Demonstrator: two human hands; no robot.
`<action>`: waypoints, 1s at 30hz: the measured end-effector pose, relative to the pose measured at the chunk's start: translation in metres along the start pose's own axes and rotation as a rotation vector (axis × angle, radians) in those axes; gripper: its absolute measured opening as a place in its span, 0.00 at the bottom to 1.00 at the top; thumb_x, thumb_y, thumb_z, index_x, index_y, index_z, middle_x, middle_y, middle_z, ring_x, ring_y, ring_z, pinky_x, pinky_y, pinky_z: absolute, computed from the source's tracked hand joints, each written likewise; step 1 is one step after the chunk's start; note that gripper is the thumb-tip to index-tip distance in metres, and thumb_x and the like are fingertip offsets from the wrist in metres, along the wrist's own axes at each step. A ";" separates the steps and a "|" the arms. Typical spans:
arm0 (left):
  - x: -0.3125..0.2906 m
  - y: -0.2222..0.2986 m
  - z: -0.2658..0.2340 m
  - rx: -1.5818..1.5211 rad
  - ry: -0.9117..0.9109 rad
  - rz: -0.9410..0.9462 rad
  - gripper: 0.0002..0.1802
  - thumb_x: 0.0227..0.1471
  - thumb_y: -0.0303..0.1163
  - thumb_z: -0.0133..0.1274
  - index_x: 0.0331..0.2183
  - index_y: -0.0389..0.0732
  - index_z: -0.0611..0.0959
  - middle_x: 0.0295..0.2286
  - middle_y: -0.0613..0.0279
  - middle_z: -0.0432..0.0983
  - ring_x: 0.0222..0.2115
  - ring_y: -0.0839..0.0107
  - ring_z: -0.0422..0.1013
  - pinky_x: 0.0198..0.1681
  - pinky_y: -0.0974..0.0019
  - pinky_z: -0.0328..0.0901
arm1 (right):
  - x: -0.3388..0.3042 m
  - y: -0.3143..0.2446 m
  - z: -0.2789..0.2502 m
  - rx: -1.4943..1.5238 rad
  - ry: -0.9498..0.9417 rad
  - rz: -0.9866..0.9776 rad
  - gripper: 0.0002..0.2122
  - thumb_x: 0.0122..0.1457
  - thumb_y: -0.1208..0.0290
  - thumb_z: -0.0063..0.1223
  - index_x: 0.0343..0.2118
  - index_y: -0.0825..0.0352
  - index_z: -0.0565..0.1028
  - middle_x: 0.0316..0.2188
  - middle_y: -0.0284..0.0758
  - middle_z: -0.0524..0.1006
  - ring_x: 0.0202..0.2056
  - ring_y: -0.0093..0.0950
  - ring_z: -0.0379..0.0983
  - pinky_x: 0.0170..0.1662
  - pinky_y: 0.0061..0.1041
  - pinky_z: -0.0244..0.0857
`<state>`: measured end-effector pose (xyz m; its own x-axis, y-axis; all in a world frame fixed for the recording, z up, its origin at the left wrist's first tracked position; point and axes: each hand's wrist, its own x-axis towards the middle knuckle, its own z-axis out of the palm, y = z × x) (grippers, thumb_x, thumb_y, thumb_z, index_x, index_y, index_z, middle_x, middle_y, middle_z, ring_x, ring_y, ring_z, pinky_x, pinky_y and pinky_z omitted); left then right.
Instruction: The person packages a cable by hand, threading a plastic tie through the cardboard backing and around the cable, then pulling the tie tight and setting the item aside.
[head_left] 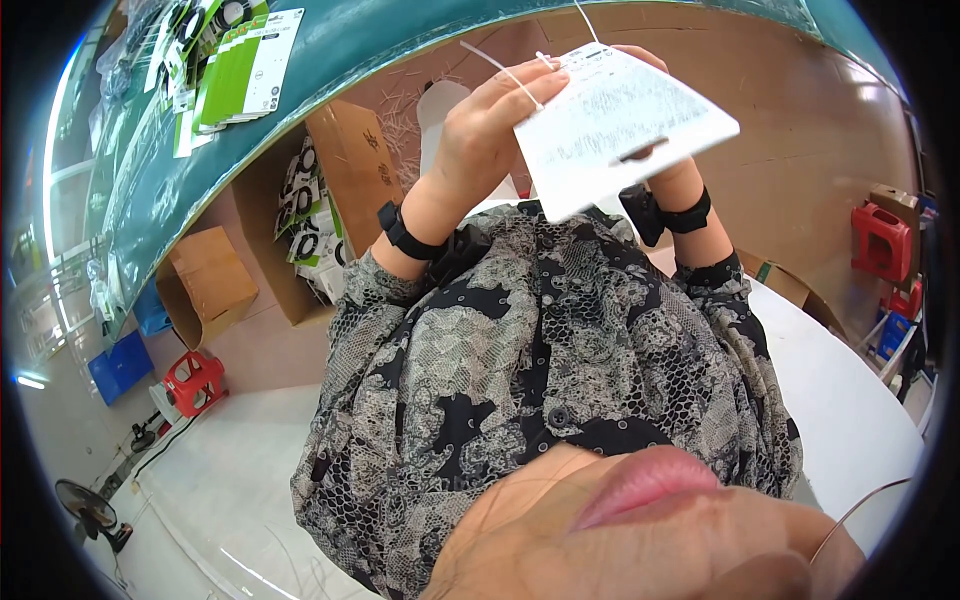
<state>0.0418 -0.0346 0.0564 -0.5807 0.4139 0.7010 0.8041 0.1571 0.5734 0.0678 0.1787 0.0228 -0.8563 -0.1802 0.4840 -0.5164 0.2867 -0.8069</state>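
A white printed card [610, 120] with a slot-shaped hanging hole is held up in front of my chest, its text side turned toward me. My left hand [485, 125] is closed at the card's upper left edge, its fingers bent over a thin white plastic tie [505, 72]. Mostly hidden behind the card, my right hand [645, 58] grips it; only some fingers show over the far edge, and the wrist below. Another white tie [586, 20] sticks up from the far edge. What lies on the card's back cannot be seen.
On the green table [400, 45] at the far left lies a fanned stack of green-and-white cards [245, 75], beside packaged black cables [190, 35]. Below, a cardboard box [265, 190] holds several packaged cables [305, 215]. White scraps [400, 115] litter the floor; a red stool [880, 240] stands far right.
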 end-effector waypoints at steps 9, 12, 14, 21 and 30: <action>0.016 0.004 -0.019 0.256 -0.015 0.288 0.22 0.40 0.29 0.60 0.43 0.47 0.82 0.40 0.55 0.75 0.44 0.55 0.73 0.48 0.58 0.70 | 0.009 0.015 0.002 -0.098 0.089 -0.446 0.31 0.52 0.66 0.62 0.58 0.59 0.60 0.56 0.37 0.58 0.56 0.34 0.62 0.56 0.28 0.64; 0.017 0.004 -0.021 0.275 -0.017 0.308 0.23 0.40 0.29 0.61 0.43 0.48 0.82 0.40 0.55 0.75 0.44 0.54 0.73 0.48 0.56 0.69 | 0.008 0.018 0.005 -0.046 0.080 -0.428 0.32 0.51 0.66 0.62 0.58 0.60 0.60 0.56 0.37 0.59 0.56 0.33 0.61 0.57 0.28 0.63; 0.018 0.006 -0.021 0.275 -0.026 0.310 0.23 0.39 0.30 0.60 0.43 0.48 0.82 0.40 0.55 0.74 0.44 0.54 0.73 0.48 0.57 0.70 | 0.007 0.020 0.006 -0.015 0.075 -0.414 0.32 0.51 0.66 0.63 0.58 0.60 0.60 0.55 0.37 0.59 0.57 0.33 0.60 0.57 0.28 0.62; 0.020 0.006 -0.023 0.248 -0.047 0.311 0.23 0.39 0.30 0.60 0.43 0.47 0.81 0.41 0.55 0.74 0.44 0.55 0.73 0.47 0.57 0.70 | 0.008 0.019 0.007 0.073 0.059 -0.372 0.32 0.49 0.67 0.64 0.57 0.61 0.60 0.55 0.37 0.59 0.58 0.33 0.58 0.59 0.27 0.61; 0.019 0.005 -0.025 0.243 -0.077 0.298 0.24 0.41 0.30 0.60 0.45 0.48 0.80 0.42 0.56 0.75 0.45 0.57 0.72 0.48 0.58 0.70 | -0.001 0.020 0.002 0.013 0.030 -0.246 0.31 0.49 0.66 0.64 0.55 0.64 0.63 0.54 0.38 0.62 0.57 0.32 0.61 0.58 0.27 0.60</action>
<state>0.0317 -0.0489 0.0829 -0.3137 0.5382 0.7823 0.9480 0.2235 0.2264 0.0582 0.1825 0.0050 -0.7049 -0.2154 0.6758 -0.7092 0.2253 -0.6680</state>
